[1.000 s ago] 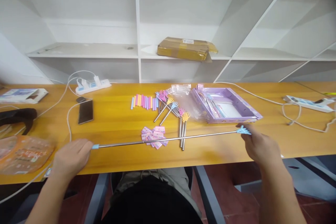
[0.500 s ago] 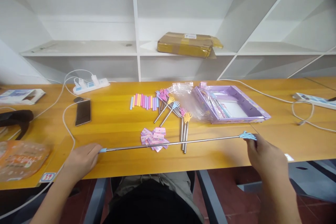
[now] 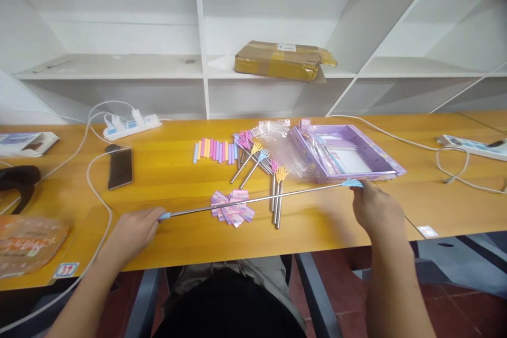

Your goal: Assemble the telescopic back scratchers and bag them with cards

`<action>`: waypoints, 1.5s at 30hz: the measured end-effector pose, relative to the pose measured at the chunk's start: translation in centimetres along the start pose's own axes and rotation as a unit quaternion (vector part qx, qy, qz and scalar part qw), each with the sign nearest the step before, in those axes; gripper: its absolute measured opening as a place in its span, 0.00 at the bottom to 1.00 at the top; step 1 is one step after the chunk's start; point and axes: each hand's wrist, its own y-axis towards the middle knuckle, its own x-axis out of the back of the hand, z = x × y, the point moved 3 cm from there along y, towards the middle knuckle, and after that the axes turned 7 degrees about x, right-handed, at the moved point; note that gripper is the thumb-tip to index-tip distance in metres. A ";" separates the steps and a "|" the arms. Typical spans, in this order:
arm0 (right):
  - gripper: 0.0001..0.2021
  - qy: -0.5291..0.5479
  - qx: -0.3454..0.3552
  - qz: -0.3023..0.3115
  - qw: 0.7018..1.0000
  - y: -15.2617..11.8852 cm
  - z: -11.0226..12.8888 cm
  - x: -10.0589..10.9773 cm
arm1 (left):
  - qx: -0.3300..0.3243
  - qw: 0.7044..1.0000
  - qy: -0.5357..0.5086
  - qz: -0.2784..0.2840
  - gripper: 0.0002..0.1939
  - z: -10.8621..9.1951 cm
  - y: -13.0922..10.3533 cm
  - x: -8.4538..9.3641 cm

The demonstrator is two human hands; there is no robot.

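Observation:
A long telescopic back scratcher [image 3: 261,199] with a blue hand-shaped head spans the space between my hands above the desk. My left hand [image 3: 137,229] is closed round its blue handle end. At the other end, my right hand [image 3: 376,208] pinches the blue head. Beneath the rod lies a pile of pink and purple cards [image 3: 233,208]. Several short back scratchers [image 3: 279,195] with pink, yellow and blue heads lie behind and partly under the rod. Coloured handle tubes [image 3: 214,151] are lined up in a row to their left.
A purple tray [image 3: 380,154] holding bagged items stands at the back right, with clear plastic bags [image 3: 273,145] beside it. A phone [image 3: 121,168], a power strip [image 3: 132,125] and loose cables are on the left. A taped cardboard box [image 3: 281,59] rests on the shelf.
My right hand has moved left and away from me, so the back scratcher spans a shorter length and tilts more. My left hand has shifted slightly right in view.

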 end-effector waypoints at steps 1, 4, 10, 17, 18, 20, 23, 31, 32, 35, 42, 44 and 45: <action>0.20 0.005 0.018 -0.009 1.000 0.4 1.4 0.6 | 0.011 1.000 0.001 0.025 0.13 -1.0 0.8 0.0; 0.17 0.022 0.076 -0.019 0.997 1.3 8.1 2.3 | 0.055 0.994 0.004 0.089 0.14 -4.9 4.2 -0.2; 0.13 0.037 0.211 0.008 0.977 1.1 23.6 3.0 | 0.121 0.988 0.002 0.091 0.15 -10.6 11.8 0.1; 0.14 0.050 0.328 0.031 0.943 2.4 28.0 0.4 | 0.147 0.975 -0.089 0.138 0.15 -8.4 14.0 -3.0; 0.14 0.053 0.342 0.036 0.937 2.6 28.1 0.0 | 0.149 0.974 -0.092 0.141 0.15 -7.9 13.9 -3.5; 0.15 0.061 0.376 0.046 0.923 3.4 27.8 -0.7 | 0.157 0.971 -0.106 0.145 0.16 -7.0 13.5 -4.1; 0.17 0.134 0.465 0.031 0.874 5.1 26.0 -1.4 | 0.179 0.960 -0.172 0.128 0.14 -5.8 13.2 -4.5; 0.18 0.126 0.143 -0.146 0.971 11.6 15.4 -4.3 | 0.167 0.940 -0.296 0.017 0.17 -5.2 13.2 -5.6; 0.20 0.106 0.110 -0.131 0.980 11.8 14.7 -4.9 | 0.158 0.939 -0.305 0.015 0.18 -5.4 13.1 -5.8; 0.22 0.082 0.076 -0.073 0.991 12.0 13.9 -6.2 | 0.134 0.936 -0.324 0.016 0.18 -5.9 13.0 -6.5; 0.24 0.159 0.060 -0.140 0.975 12.3 13.5 -5.0 | 0.078 0.938 -0.336 0.030 0.15 -6.6 12.7 -6.8; 0.26 0.228 0.057 -0.178 0.955 12.5 13.5 -3.8 | 0.065 0.934 -0.350 0.017 0.15 -6.8 12.7 -6.3; 0.27 0.270 0.062 -0.192 0.942 12.5 13.9 -3.1 | 0.064 0.931 -0.359 0.009 0.15 -6.9 12.8 -6.1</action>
